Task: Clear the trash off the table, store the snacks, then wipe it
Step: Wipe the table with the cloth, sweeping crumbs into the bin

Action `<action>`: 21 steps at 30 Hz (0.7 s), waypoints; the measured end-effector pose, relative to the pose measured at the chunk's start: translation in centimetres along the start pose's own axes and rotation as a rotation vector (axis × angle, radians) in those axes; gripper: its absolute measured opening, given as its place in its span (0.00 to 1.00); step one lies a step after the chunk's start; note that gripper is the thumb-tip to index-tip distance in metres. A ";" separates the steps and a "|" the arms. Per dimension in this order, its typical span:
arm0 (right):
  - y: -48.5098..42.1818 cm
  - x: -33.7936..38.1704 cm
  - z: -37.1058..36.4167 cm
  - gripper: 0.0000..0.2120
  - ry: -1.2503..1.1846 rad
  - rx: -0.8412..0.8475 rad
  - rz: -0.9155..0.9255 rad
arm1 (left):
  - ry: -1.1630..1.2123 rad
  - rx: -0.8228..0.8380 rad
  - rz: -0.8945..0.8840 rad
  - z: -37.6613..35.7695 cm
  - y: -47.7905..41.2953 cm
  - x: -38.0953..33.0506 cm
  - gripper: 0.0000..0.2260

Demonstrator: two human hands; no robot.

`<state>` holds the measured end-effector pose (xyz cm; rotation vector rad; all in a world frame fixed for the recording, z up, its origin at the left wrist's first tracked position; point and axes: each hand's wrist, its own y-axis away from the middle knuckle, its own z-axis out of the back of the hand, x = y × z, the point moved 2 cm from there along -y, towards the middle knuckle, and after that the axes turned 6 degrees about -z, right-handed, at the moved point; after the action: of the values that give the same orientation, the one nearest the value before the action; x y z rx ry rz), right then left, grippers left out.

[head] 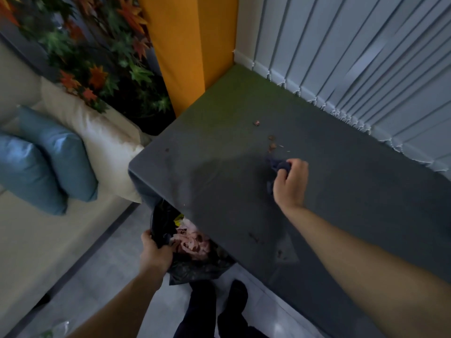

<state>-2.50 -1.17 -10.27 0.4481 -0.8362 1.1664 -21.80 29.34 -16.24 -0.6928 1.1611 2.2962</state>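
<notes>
Left hand grip is closed on a trash bag tucked under the near edge of the bench, while a dark cloth is clutched by the right hand mid-bench, just short of crumbs.

Matt grey table, glossy black plastic bag.

Lounge or living-room corner. Cream sofa with 2 blue cushions, dark grey tabletop beside it, vertical blinds along window side, artificial autumn-leaf foliage behind sofa, orange pillar.
</notes>
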 end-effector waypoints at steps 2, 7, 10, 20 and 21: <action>-2.2 -0.7 0.5 0.09 0.012 -0.084 -0.032 | -0.013 0.005 0.006 0.0 -0.3 0.0 0.24; -8.1 -2.3 -0.5 0.13 0.167 -0.092 -0.134 | -0.036 0.020 0.017 0.0 -0.7 0.2 0.23; -10.1 -2.3 -2.0 0.13 0.175 0.003 -0.181 | 0.008 0.024 0.006 0.2 -1.3 0.2 0.22; -3.2 0.6 -3.8 0.10 0.082 0.423 0.349 | -0.007 0.036 0.007 0.5 -3.0 0.1 0.22; -3.7 1.0 -3.6 0.09 0.048 0.374 0.342 | -0.012 0.041 0.004 0.5 -3.1 0.0 0.22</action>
<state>2.35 0.67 -11.39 0.5942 -0.6676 1.6566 -20.04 31.41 -17.79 -0.6611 1.2020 2.2703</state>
